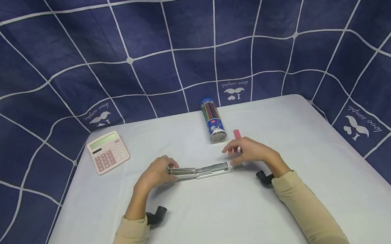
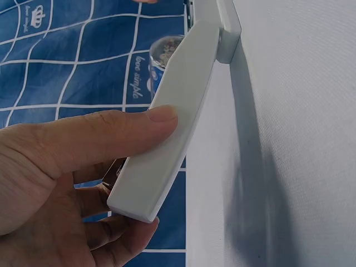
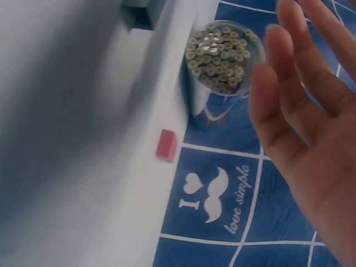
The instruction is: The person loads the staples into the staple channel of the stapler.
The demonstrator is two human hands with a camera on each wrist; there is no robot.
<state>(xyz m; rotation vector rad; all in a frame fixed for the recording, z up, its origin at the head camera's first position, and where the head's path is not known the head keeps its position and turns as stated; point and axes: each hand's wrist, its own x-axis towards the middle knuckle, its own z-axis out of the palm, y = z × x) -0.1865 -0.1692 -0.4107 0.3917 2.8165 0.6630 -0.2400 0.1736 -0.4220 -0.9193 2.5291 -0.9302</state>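
The left hand [image 1: 156,172] pinches one end of a white hinged tool [image 1: 212,174] with metal parts along its length. In the left wrist view the thumb lies along the smooth white outer face while the fingers bend round behind it, so the gap between them is only as wide as the piece gripped. That half is lifted and tilted off the tabletop [image 1: 209,216], with a shadow beneath it; the other half lies on the tabletop in front of the person, roughly midway between the forearms.

The right hand [image 1: 250,151] holds nothing. Its fingers are loosely bent and well apart from the thumb, and it hovers near the tool's right end. Whether a fingertip touches the tool there is hard to tell. A small grey piece [image 1: 238,166] lies just beside that end, below the right hand. A pink block [image 1: 237,134] lies just beyond the same hand, partly hidden by it.

Farther back, a blue tub of pencils [image 1: 213,121] lies on its side, its clear end facing the person. A pink and white calculator [image 1: 108,152] lies at the left, well apart from the tool. Navy cloth [image 1: 185,27] with white lines hangs behind the tabletop.
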